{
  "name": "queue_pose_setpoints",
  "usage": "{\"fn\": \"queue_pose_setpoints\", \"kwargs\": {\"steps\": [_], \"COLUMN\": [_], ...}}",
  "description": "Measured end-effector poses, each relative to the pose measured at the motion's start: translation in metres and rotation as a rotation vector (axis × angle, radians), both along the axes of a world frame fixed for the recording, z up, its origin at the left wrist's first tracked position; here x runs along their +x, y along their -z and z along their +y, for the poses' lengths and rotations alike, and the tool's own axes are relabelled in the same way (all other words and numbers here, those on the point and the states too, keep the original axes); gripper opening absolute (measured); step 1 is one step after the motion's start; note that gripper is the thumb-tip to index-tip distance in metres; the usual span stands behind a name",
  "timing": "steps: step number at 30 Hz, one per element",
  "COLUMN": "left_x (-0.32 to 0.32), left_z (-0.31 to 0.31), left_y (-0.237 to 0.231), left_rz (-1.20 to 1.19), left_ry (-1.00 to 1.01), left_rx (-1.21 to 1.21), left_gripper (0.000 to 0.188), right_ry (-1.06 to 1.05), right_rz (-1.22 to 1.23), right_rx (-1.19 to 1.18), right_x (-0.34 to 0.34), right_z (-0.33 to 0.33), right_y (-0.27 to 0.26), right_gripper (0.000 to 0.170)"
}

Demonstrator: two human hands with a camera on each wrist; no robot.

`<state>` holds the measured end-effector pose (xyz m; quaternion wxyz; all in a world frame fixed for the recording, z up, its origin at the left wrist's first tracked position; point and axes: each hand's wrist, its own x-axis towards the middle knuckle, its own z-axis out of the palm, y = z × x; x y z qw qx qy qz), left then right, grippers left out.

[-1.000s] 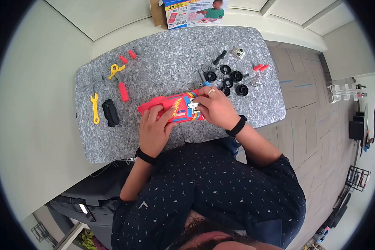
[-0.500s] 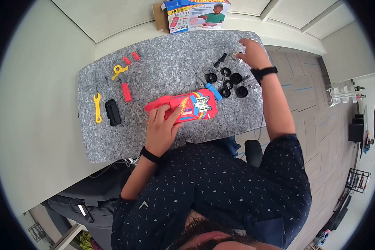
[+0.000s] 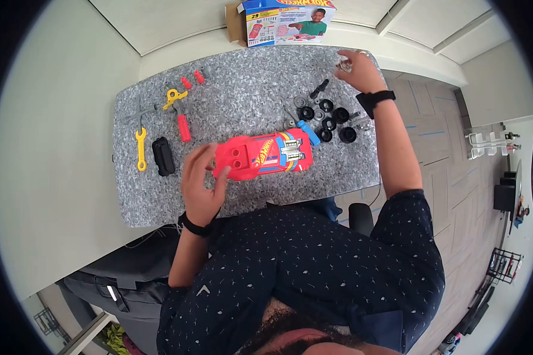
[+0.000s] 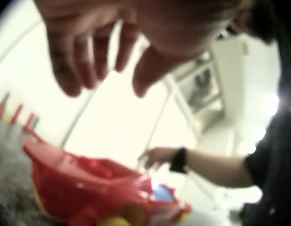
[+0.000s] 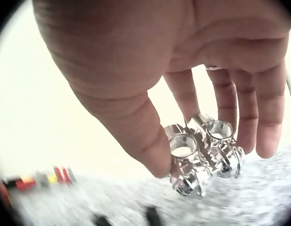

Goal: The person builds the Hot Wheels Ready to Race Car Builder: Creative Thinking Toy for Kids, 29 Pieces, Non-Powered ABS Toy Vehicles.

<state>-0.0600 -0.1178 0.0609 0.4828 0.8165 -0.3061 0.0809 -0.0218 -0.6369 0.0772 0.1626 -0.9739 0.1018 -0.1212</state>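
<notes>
The right hand (image 3: 361, 72) pinches a shiny chrome engine-like part (image 5: 207, 155) between thumb and fingers at the table's back right; in the right wrist view two round openings face up on it. A red toy car body (image 3: 263, 155) with stickers lies on the table's front middle. Beside its left end is the left hand (image 3: 201, 186), fingers apart and loosely bent, holding nothing. In the left wrist view that hand (image 4: 117, 42) hangs above the red car (image 4: 89, 188). A blue-handled screwdriver (image 3: 308, 133) lies against the car's right end.
Black and grey wheels (image 3: 340, 115) lie in a group at the right. On the left are a yellow wrench (image 3: 140, 149), a black part (image 3: 163, 156), a red-handled hammer (image 3: 184, 128) and two small red pieces (image 3: 199, 77). Behind the table (image 3: 249, 71) stands a printed box (image 3: 287, 23).
From the car's right end, the right hand has moved to the back right and taken hold of the chrome part. The left hand has let go of the car and moved left.
</notes>
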Motion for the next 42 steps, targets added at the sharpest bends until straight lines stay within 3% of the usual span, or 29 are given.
{"fn": "queue_pose_setpoints", "kwargs": {"steps": [4, 6, 11, 14, 17, 20, 25, 29, 42], "left_x": [0.014, 0.018, 0.013, 0.010, 0.015, 0.025, 0.040, 0.043, 0.049], "left_z": [-0.010, -0.021, -0.047, -0.043, -0.034, -0.018, 0.004, 0.006, 0.008], "left_y": [-0.013, -0.022, -0.036, -0.013, -0.008, -0.005, 0.012, 0.029, 0.027], "left_rz": [-0.151, -0.220, -0.241, -0.097, -0.132, -0.130, -0.113, -0.106, -0.030], "left_ry": [0.076, 0.134, 0.227, 0.229, 0.250, 0.247, 0.227, 0.207, 0.247], "left_rx": [-0.082, -0.070, 0.011, 0.061, 0.126, 0.164, 0.332, 0.378, 0.330], "left_gripper": [0.061, 0.063, 0.065, 0.067, 0.066, 0.066, 0.065, 0.065, 0.066], "right_ry": [-0.070, -0.109, -0.214, -0.189, -0.287, -0.297, -0.166, -0.161, -0.063], "right_rz": [-0.197, -0.138, -0.113, -0.022, 0.129, -0.117, 0.005, 0.004, -0.058], "right_rx": [0.613, 0.662, 0.754, 0.863, 0.814, 0.938, 0.896, 0.833, 0.883], "right_x": [-0.034, -0.056, -0.075, -0.083, -0.090, -0.095, -0.111, -0.123, -0.146], "right_z": [0.097, 0.151, 0.234, 0.259, 0.259, 0.254, 0.219, 0.213, 0.193], "right_y": [-0.052, -0.067, -0.026, -0.016, 0.000, 0.008, 0.011, 0.019, 0.046], "right_gripper": [0.050, 0.043, 0.060, 0.062, 0.032, 0.042, 0.029, 0.031, 0.022]}}
